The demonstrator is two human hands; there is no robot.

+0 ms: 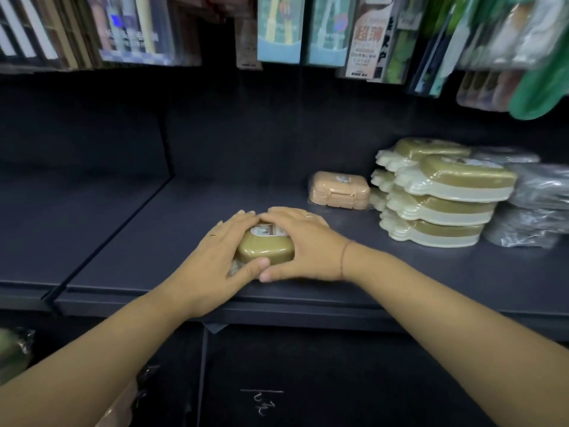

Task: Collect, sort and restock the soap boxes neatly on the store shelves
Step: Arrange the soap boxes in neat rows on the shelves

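An olive-gold soap box (266,249) with a white label lies on the dark shelf (400,272) near its front edge. My left hand (215,251) grips its left side, fingers curled over the far end and thumb at the near end. My right hand (303,245) grips its right side the same way. A peach soap box (338,190) lies further back to the right. Beside it stands a stack of gold-and-cream soap boxes (440,195) in two leaning columns.
Grey plastic-wrapped packs (535,201) sit right of the stack. Hanging packaged goods (280,29) fill the rail above the shelf. A divider line (117,229) runs along the shelf's left part. Wrapped items (12,352) show at the lower left, below the shelf.
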